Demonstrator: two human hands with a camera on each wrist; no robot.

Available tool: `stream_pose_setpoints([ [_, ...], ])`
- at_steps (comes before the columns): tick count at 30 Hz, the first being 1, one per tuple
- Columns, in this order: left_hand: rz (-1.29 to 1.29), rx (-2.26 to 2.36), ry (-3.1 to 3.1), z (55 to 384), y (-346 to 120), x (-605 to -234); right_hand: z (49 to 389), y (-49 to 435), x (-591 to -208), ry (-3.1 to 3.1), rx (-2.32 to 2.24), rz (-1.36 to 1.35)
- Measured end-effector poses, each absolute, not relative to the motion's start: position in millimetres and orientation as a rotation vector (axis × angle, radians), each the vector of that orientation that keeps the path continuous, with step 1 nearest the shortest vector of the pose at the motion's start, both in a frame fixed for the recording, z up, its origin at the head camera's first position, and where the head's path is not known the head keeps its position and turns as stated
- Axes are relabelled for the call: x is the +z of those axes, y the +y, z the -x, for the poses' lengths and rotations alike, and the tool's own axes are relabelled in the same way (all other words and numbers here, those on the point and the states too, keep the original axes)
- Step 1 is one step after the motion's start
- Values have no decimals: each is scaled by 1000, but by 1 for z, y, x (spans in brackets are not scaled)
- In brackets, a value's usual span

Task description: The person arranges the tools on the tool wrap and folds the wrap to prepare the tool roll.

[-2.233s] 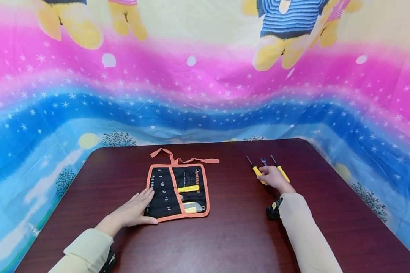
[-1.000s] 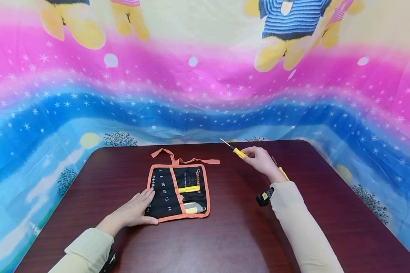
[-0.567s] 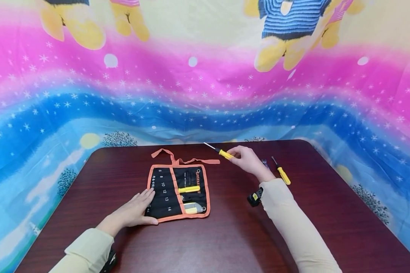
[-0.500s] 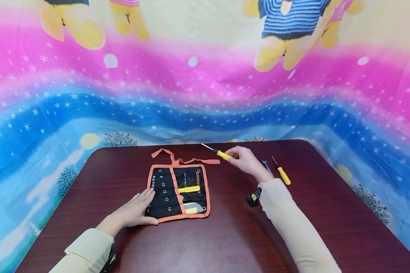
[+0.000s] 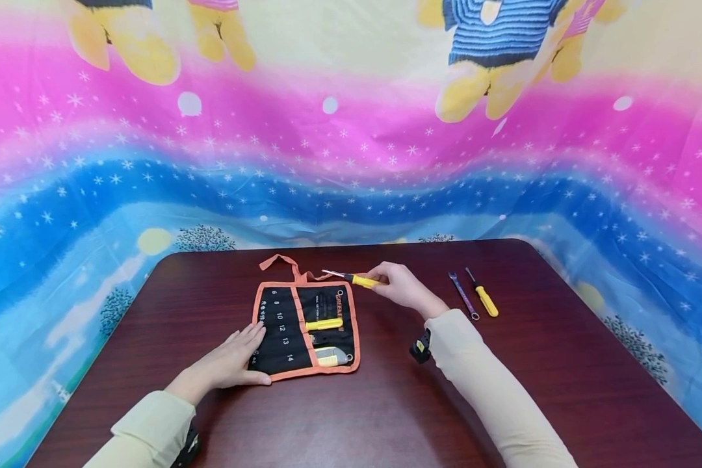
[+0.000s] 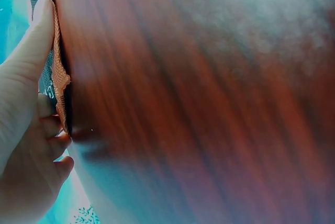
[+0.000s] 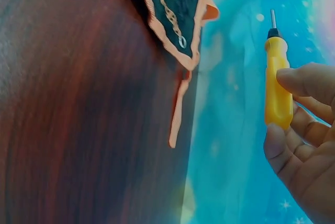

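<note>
A black tool pouch (image 5: 277, 335) with orange trim lies unrolled on the table. My left hand (image 5: 229, 357) rests on its left edge, fingers straight and thumb at the near corner. The left wrist view shows that thumb (image 6: 39, 35) along the orange border. My right hand (image 5: 402, 285) pinches a yellow-handled screwdriver (image 5: 363, 281) over the pouch's far right corner, its shaft pointing left. In the right wrist view thumb and fingers hold the yellow handle (image 7: 278, 85). A second yellow handle (image 5: 324, 324) and a grey-and-yellow utility knife (image 5: 330, 356) sit in the pouch's pockets.
On the table's right side lie a combination wrench (image 5: 464, 297) and another yellow screwdriver (image 5: 482, 296), side by side. Orange tie straps (image 5: 281, 260) stretch out beyond the pouch's far edge. A patterned cloth (image 5: 351, 162) hangs behind the dark wooden table (image 5: 351, 422).
The right hand has picked up the left screwdriver from the right-hand tools and carried it left to the pouch's far right corner, uncovering the wrench. The left hand stays in place.
</note>
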State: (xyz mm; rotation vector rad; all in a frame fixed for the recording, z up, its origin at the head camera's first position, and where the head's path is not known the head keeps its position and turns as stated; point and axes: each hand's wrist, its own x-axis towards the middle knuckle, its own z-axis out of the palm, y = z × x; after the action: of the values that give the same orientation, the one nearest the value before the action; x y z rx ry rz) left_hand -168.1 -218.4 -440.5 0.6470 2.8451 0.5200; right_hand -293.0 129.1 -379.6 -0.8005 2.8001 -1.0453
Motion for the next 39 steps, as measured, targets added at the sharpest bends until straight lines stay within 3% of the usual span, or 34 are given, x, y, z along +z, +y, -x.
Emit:
stream_pose_setpoints([
  [39,-663,529,2846,167,-219,-441,289,97,-411,2691,-692,1012],
])
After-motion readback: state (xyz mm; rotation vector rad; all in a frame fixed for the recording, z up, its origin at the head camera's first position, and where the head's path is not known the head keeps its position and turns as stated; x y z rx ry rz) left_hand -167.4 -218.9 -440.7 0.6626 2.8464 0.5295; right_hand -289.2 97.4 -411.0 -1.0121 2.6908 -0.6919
